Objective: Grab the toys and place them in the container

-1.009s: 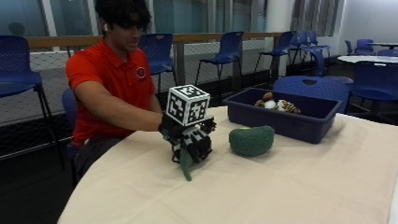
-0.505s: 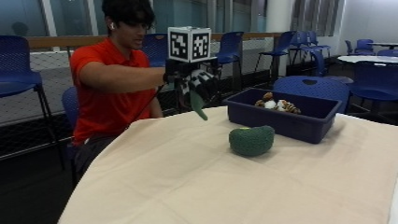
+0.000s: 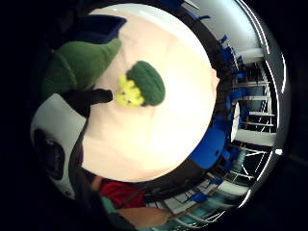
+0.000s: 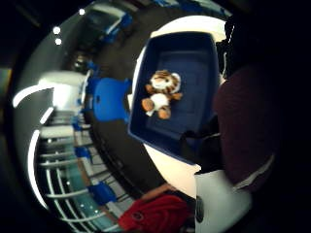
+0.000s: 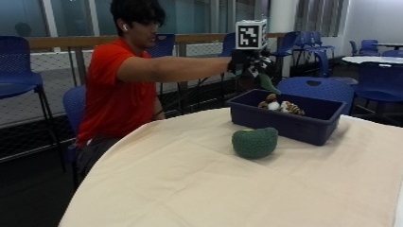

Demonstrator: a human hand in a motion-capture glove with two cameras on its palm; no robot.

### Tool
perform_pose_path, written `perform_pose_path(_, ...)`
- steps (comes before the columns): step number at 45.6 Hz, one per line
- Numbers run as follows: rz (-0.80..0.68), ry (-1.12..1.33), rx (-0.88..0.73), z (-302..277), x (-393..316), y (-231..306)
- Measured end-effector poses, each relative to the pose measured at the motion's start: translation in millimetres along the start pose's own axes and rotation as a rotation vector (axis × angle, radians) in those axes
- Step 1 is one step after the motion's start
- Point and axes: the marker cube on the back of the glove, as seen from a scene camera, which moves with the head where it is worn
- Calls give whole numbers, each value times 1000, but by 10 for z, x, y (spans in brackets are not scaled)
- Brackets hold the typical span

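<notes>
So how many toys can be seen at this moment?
3: a green toy held in the right hand above the blue container, a tiger toy inside it, a green round toy on the table. Others may be hidden inside.

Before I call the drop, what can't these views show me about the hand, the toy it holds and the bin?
- Right hand: how the fingers sit on the green toy is too small in the outside view; in both palm views they are blurred.
- Blue container: its near wall hides the floor and most of the tiger toy in the outside view.
- Round green plush: its face is turned away in the outside view.
</notes>
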Motion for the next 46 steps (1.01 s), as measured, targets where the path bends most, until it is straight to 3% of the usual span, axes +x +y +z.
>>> perform_pose_path(10, -127, -70, 23, 263, -596, -341)
perform_pose_path(16, -218, 68, -24, 363, -601, -379)
perform_pose_path(22, -242, -151, -73, 363, -647, -348)
perform_pose_path(32, -122, -150, 53, 193, 109, -365)
perform_pose_path(46, 119, -27, -2, 411, 1248, -301)
